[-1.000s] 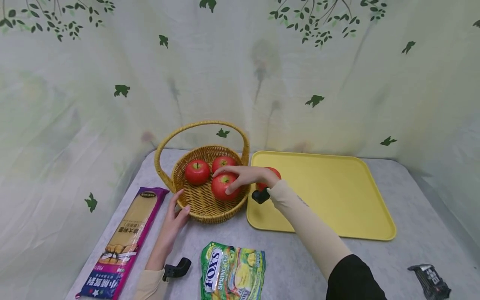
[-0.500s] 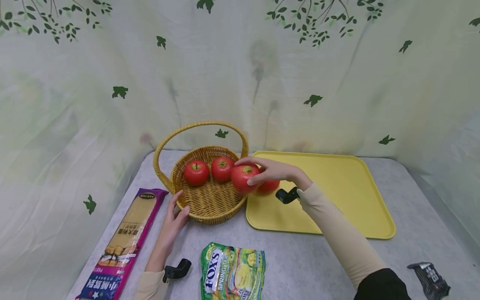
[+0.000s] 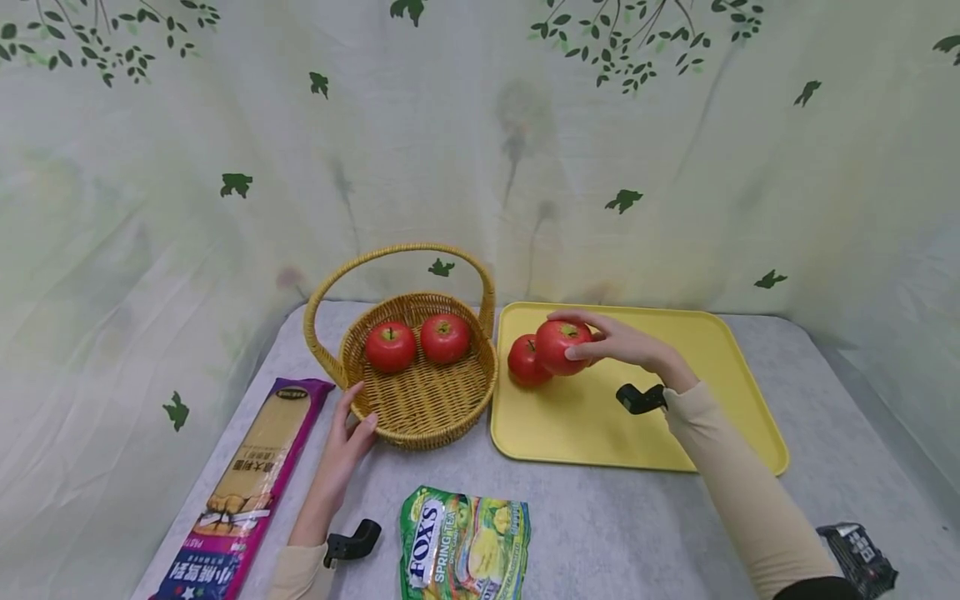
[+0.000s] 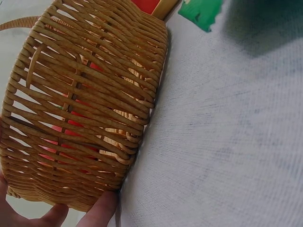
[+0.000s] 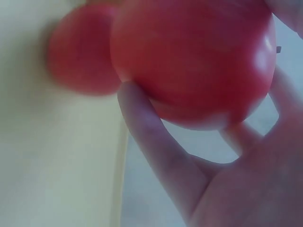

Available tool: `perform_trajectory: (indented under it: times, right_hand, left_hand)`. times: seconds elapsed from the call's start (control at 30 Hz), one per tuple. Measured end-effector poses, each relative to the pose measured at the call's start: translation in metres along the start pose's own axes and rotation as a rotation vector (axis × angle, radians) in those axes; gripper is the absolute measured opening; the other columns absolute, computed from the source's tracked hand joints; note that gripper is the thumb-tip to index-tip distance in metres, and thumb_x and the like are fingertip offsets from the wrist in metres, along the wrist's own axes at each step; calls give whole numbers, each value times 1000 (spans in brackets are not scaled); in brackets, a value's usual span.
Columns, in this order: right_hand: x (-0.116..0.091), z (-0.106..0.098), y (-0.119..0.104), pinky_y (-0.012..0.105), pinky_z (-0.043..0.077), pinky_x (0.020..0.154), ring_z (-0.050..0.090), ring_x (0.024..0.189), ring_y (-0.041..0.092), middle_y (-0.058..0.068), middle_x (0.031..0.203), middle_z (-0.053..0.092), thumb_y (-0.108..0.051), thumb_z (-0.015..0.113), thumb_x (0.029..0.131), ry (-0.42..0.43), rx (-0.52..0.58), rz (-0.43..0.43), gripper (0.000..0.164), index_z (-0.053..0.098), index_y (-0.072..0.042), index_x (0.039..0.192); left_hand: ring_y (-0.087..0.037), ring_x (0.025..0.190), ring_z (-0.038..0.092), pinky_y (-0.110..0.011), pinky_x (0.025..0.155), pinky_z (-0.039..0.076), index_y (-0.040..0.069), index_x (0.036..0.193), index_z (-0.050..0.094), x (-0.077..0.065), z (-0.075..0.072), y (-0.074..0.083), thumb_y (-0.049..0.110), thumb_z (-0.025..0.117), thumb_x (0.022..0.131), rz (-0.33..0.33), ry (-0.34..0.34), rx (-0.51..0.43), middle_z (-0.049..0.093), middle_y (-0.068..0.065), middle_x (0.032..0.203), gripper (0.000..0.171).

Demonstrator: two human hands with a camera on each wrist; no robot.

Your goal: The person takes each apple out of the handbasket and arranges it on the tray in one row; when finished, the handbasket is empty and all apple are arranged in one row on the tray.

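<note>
My right hand point(image 3: 618, 340) holds a red apple point(image 3: 561, 346) between thumb and fingers, above the yellow tray point(image 3: 637, 433). Beside and partly behind that apple, another red apple point(image 3: 527, 363) sits at the tray's left side. Two more red apples, one on the left point(image 3: 391, 347) and one on the right point(image 3: 445, 337), lie in the wicker basket point(image 3: 420, 421) with its tall arched handle. My left hand point(image 3: 341, 454) rests against the basket's near left side, its fingertips point(image 4: 102, 208) touching the weave in the left wrist view. In the right wrist view, fingers curve around the held apple point(image 5: 194, 61).
A long pasta packet point(image 3: 247, 492) lies left of the basket. The green FOX'S candy bag point(image 3: 465, 542) is at the front middle. A small black packet point(image 3: 858, 554) lies near the front right, beside my right sleeve. A printed curtain point(image 3: 480, 150) hangs behind the grey table.
My right hand has lifted an apple out of the basket and carried it right, over the tray. The left hand has stayed at the basket.
</note>
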State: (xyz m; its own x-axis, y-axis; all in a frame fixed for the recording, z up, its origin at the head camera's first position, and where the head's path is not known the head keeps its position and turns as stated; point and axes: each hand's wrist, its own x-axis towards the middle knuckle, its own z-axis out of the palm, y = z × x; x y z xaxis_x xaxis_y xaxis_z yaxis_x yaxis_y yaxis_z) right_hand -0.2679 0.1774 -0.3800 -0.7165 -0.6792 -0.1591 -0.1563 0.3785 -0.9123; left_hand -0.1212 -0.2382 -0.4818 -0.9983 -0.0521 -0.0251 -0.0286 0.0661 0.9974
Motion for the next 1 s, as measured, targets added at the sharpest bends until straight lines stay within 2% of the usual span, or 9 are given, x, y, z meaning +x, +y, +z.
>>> perform_trajectory:
  times: [0.17, 0.37, 0.47, 0.7, 0.9, 1.0]
  right_hand:
    - [-18, -11, 18, 43, 51, 85, 49, 114, 33, 10, 139, 41, -29, 65, 90, 87, -8, 34, 59, 40, -23, 144]
    - [-35, -18, 37, 42, 52, 83, 47, 115, 36, 14, 141, 37, -29, 65, 91, 159, -20, 84, 61, 39, -20, 145]
    - [-40, -20, 45, 43, 52, 83, 44, 117, 38, 16, 142, 35, -29, 65, 91, 185, -18, 103, 61, 38, -18, 145]
    - [-42, -16, 62, 44, 52, 82, 42, 118, 38, 15, 144, 34, -33, 65, 91, 240, -26, 130, 63, 37, -17, 146]
    - [-35, -6, 66, 44, 52, 81, 46, 116, 36, 15, 143, 37, -33, 65, 91, 276, -43, 124, 64, 37, -16, 146]
    - [-30, -1, 67, 41, 51, 79, 46, 115, 35, 16, 142, 39, -35, 65, 91, 290, -84, 126, 65, 38, -16, 146]
  left_hand:
    - [-32, 133, 32, -35, 101, 35, 16, 152, 16, 0, 0, 0, 25, 48, 102, -4, -3, 6, 10, -12, 155, 60]
    - [-34, 132, 32, -18, 94, 40, 15, 151, 16, 0, 0, -1, 22, 48, 102, 10, 0, -6, 12, -14, 154, 59]
    - [-35, 131, 32, -15, 91, 41, 14, 151, 15, 1, 0, -3, 22, 48, 102, 18, -2, -16, 14, -14, 153, 60]
    - [-36, 132, 32, -15, 91, 42, 14, 151, 15, 1, 0, -3, 21, 48, 102, 28, -4, -26, 13, -15, 153, 60]
    - [-37, 131, 32, -14, 90, 42, 14, 151, 16, 1, 0, -4, 21, 48, 102, 27, 1, -26, 14, -16, 153, 60]
    - [-36, 132, 32, -19, 93, 41, 15, 151, 16, 1, 0, -4, 22, 49, 102, 22, 2, -15, 13, -15, 153, 60]
